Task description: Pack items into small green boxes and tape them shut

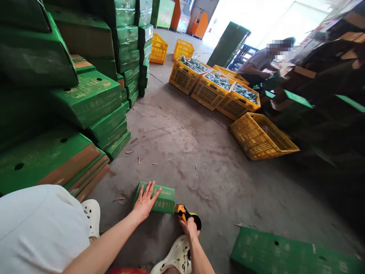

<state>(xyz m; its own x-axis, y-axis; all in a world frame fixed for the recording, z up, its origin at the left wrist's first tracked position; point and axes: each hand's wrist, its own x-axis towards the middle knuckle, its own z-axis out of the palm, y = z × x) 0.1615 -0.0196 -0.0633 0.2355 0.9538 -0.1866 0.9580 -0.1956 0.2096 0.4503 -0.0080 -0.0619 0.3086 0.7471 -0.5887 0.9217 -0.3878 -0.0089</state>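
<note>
Left hand [146,204]: spread flat on oblong green cardboard box [167,196] | right hand [191,228]: gripping curved black-and-orange tool [186,214], apparently tape dispenser

The grey floor [182,140] bears a small green box [167,195], yellow crates [251,137] and brown scraps [139,161].

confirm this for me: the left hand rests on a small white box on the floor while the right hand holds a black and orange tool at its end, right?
Not quite: the small box is green, not white, as the head view shows. The left hand does rest on it on the floor, and the right hand holds the black and orange tool at its end.
</note>
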